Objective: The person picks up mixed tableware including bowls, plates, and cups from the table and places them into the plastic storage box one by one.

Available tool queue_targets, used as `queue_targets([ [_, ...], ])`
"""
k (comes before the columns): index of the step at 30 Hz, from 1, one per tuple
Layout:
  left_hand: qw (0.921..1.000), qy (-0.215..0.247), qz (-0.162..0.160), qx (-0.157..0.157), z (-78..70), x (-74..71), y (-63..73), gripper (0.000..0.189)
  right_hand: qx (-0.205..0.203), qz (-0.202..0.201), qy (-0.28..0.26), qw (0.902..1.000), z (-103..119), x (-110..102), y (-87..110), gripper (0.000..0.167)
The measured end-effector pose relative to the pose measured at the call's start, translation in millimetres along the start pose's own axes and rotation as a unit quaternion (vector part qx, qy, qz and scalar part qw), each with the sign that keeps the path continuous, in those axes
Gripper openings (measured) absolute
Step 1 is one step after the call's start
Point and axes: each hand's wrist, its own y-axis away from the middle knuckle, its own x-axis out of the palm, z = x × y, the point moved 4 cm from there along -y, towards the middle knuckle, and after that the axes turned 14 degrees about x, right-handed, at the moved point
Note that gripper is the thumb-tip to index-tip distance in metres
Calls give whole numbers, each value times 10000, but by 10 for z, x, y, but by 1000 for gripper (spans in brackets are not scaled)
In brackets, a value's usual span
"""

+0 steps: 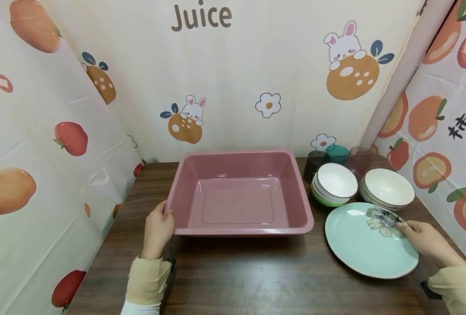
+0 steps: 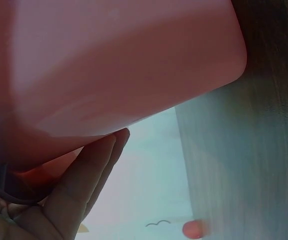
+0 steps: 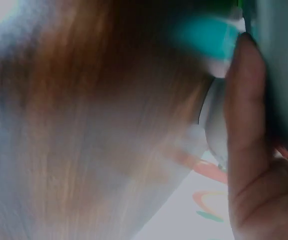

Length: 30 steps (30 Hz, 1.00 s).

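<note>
A pink rectangular basin (image 1: 238, 205) stands on the table with nothing in it. At its front left corner my left hand (image 1: 159, 231) grips the rim, thumb on the inside. The left wrist view shows the fingers (image 2: 86, 170) against the outer wall of the basin (image 2: 123, 70). On the right, my right hand (image 1: 425, 238) holds a pale green oval plate (image 1: 368, 247) by its right edge, thumb over the printed flower. Seen from the right wrist, the fingers (image 3: 246, 95) lie along the underside of the plate (image 3: 286, 70).
Behind the plate stand a stack of white bowls (image 1: 337, 181) and a second bowl stack (image 1: 388, 188). A dark cup (image 1: 314, 165), a teal cup (image 1: 337, 154) and a brownish clear cup (image 1: 359, 158) are at the back. Fruit-printed cloth (image 1: 233, 87) encloses the wooden table (image 1: 233, 275).
</note>
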Motion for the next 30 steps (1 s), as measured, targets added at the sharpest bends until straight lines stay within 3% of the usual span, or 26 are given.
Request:
queue_targets([
  [7, 10000, -15, 24, 6, -2, 6, -3, 42, -250, -565, -15, 9981, 43, -14, 73, 49],
  [17, 10000, -15, 6, -16, -13, -3, -7, 42, -235, -590, -293, 9976, 55, -72, 149, 56],
  [30, 10000, -69, -61, 2, -8, -6, -2, 42, -383, -526, -813, 9946, 289, -189, 293, 56],
])
